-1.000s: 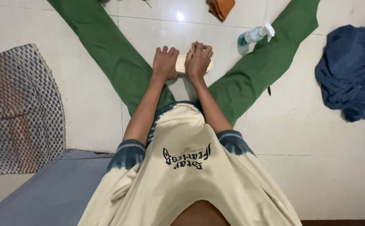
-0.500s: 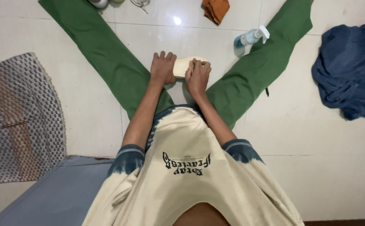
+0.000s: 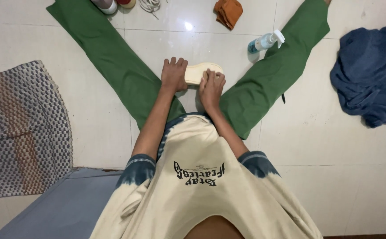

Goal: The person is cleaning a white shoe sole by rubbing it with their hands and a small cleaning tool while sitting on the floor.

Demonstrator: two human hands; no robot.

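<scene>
Person seated on white tiled floor (image 3: 334, 146), legs in green trousers (image 3: 113, 62) spread in a V toward far side. Work item: cream insole (image 3: 204, 72), lying flat on the tiles between the legs, approx. centre of view, just far of the person's lap.

Insole orientation: long axis runs left-right, w/ slight tilt. Rounded end points right and is exposed; left end hidden under left hand, so can't tell toe from heel.

Left hand (image 3: 173, 74): palm down, fingers extended and close together, pointing far. Rests flat over insole's left end, pressing rather than gripping; no wrap around the edge seen.

Right hand (image 3: 211, 87): on insole's near edge, approx. mid-length. Fingers curled, tips bearing on top surface. Whether anything is held under those fingers – can't tell; curled knuckles hide it.

Surroundings:
- Spray bottle (image 3: 263, 42), clear w/ white nozzle, lying on floor just beside right trouser leg, far-right of insole.
- Orange cloth (image 3: 228, 11), crumpled, far side, well apart from hands.
- Shoe (image 3: 106, 5) and white laces (image 3: 151, 4) at far edge, partly cut off.
- Blue garment (image 3: 370, 79) heaped at right, well apart.
- Woven mat (image 3: 22, 128), grey-brown pattern, at left.
- Grey-blue pad (image 3: 64, 208) at near-left corner, beside the person's cream shirt w/ dark blue sleeve ends.
</scene>
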